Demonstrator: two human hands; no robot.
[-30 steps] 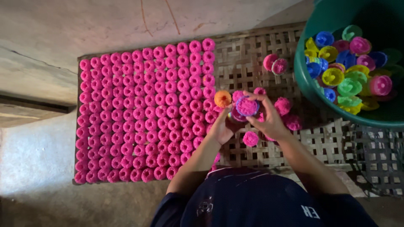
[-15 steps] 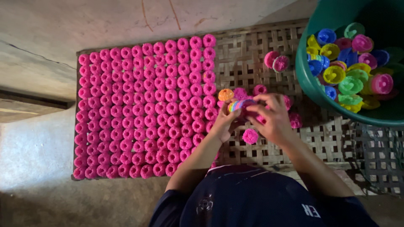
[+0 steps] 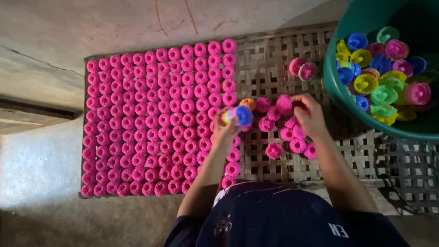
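Gripping a stack of coloured plastic moulds (image 3: 238,115) above the woven mat (image 3: 274,59), the left hand (image 3: 225,130) was closed around it; the right hand (image 3: 310,114) pinched a pink moulded piece (image 3: 284,104) among the loose pink pieces (image 3: 292,135).

pink round pieces (image 3: 155,123): rough, matt, crumbly
woven slatted mat (image 3: 274,59): dry wood strips
green tub (image 3: 338,91): smooth plastic

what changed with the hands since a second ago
The hands, together over the loose pink pieces before, have parted. The left hand has drawn left to the edge of the pink rows, holding a blue mould. The right hand has moved right, onto the loose pink pieces. Rows, woven tray and green tub are as before.
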